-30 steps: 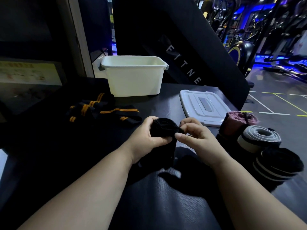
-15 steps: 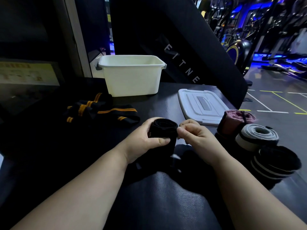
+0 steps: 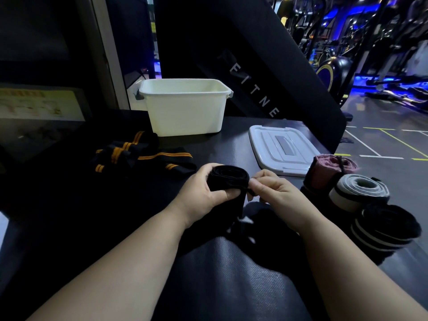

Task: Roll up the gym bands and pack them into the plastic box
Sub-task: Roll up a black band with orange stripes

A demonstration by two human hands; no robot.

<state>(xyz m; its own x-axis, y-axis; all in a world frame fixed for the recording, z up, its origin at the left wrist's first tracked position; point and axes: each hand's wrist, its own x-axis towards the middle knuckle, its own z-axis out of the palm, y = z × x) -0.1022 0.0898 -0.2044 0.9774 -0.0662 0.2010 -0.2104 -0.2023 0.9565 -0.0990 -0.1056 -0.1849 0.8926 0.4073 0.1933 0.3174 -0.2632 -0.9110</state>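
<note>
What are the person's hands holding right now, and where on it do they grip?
Both hold a black gym band, partly rolled. The left hand grips round the roll; the right hand pinches the roll's right edge.

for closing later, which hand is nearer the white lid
Right. The right hand sits just before the white lid; the left hand grips the black band roll farther left.

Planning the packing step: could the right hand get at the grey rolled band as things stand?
Probably yes: the grey rolled band lies uncovered beside the right hand, which must first release the black rolled band.
</note>
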